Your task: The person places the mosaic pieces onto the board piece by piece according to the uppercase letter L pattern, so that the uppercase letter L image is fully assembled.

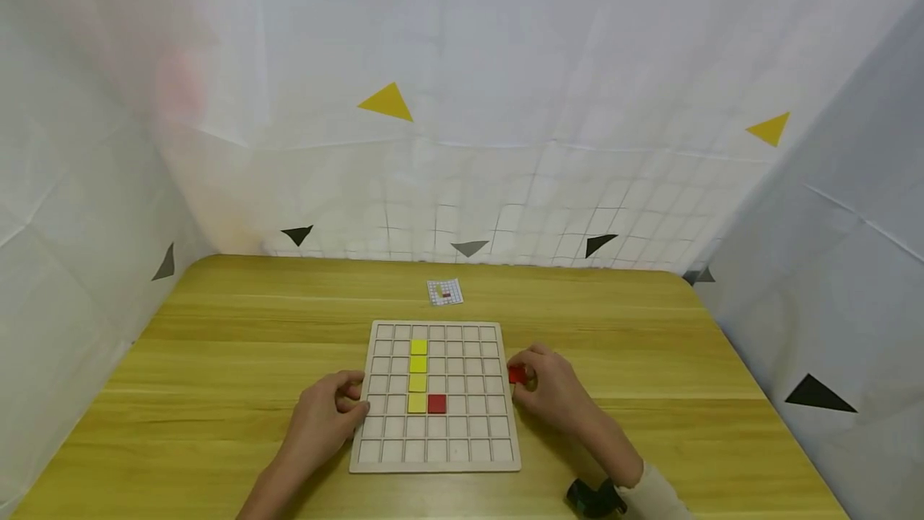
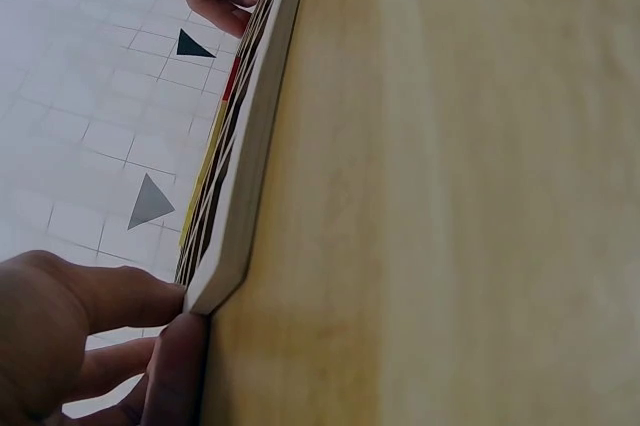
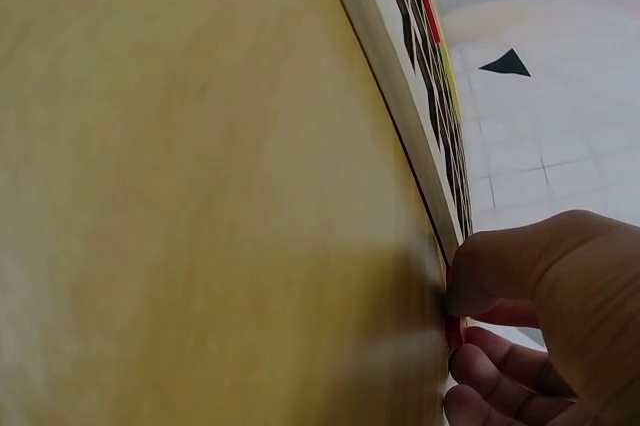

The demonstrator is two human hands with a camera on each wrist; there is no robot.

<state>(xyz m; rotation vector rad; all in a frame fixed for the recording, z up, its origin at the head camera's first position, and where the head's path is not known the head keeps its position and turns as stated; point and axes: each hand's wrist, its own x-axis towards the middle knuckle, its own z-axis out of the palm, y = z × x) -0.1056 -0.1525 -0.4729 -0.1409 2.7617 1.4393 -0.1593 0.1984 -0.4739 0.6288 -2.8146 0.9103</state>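
Note:
A pale wooden grid board (image 1: pixel 476 428) lies flat on the table. In one column of it sit several yellow square tiles (image 1: pixel 418 364), with a red tile (image 1: pixel 436 404) beside the lowest one. At the board's left edge is my left hand (image 1: pixel 326 416); the left wrist view shows its thumb and a finger (image 2: pixel 180 361) gripping the rim. Beside the right edge, my right hand (image 1: pixel 552 387) pinches another red tile (image 1: pixel 516 375) between thumb and fingers. Most of that tile is hidden by the thumb (image 3: pixel 490 271) in the right wrist view.
Behind the board lies a small printed card (image 1: pixel 444 292) showing a grid with a yellow and red pattern. A black object (image 1: pixel 593 499) shows by the right sleeve (image 1: pixel 655 494). White sheeting with triangles (image 1: pixel 462 103) walls in the wooden table (image 1: pixel 238 343).

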